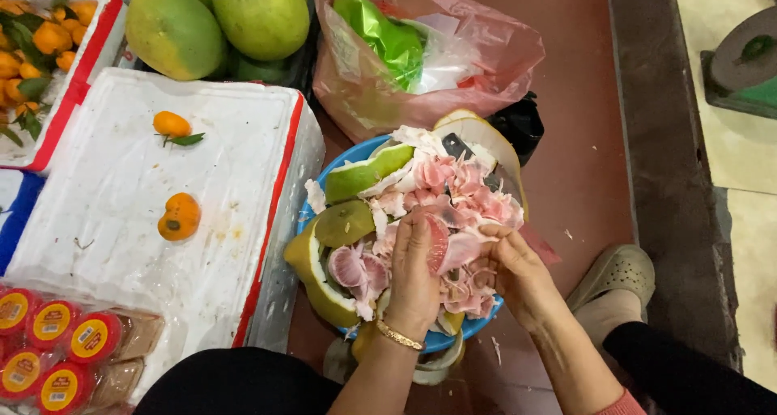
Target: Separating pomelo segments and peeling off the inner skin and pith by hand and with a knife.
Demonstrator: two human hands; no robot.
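Holding a pink pomelo segment (pixel 447 249) between both hands over the blue basin (pixel 366 149), I have my left hand (pixel 414 273) clamped on its left end and my right hand (pixel 515 269) pinching the right; its long axis runs left-right, peel scraps (pixel 364 174) heaped beyond.

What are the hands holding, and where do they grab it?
Both hands, left hand and right hand, hold a pink pomelo segment by its two ends, above the blue bowl.
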